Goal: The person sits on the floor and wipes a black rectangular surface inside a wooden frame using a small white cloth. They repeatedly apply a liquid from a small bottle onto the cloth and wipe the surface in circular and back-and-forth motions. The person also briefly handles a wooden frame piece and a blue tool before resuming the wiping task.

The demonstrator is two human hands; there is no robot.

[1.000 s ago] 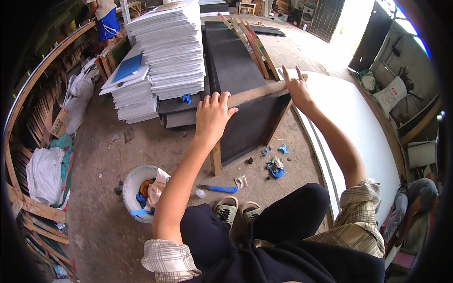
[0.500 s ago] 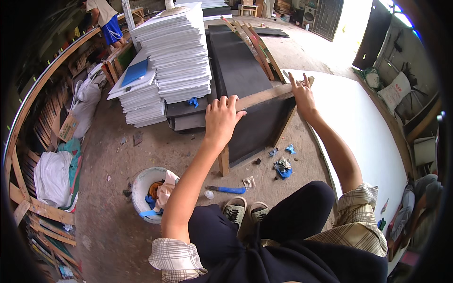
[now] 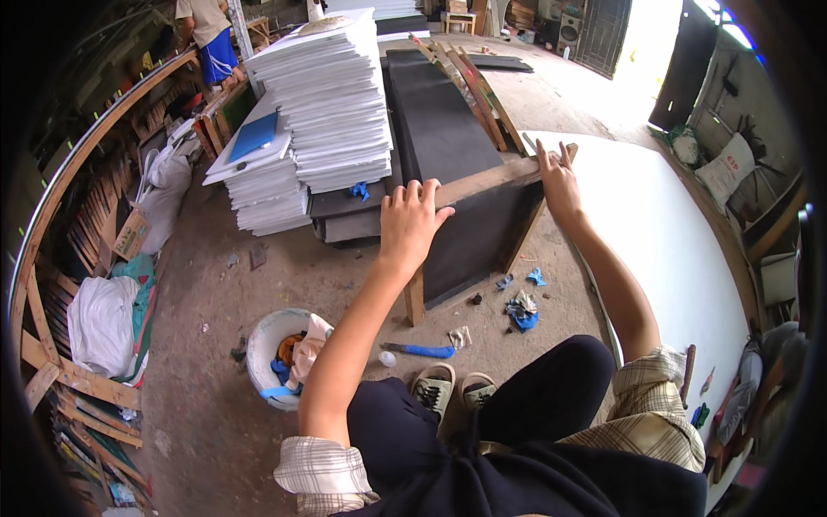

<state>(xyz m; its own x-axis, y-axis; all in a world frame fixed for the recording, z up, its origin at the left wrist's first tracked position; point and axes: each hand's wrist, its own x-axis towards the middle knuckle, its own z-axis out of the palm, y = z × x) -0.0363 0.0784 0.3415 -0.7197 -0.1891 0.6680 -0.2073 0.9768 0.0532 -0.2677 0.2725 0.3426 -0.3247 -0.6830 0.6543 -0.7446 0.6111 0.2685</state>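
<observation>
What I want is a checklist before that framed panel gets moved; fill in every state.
1. Left hand hooked over the top rail of the framed black panel: ok.
2. Right hand gripping firmly: cannot tell; it is near the rail's right end, some fingers extended.
3. Left post reaching down to the floor: ok.
4. Floor between panel and shoes clear: not ok; a slim blue object and a crumpled blue scrap lie there.
5. Bucket apart from the panel: ok, left of it.
</observation>
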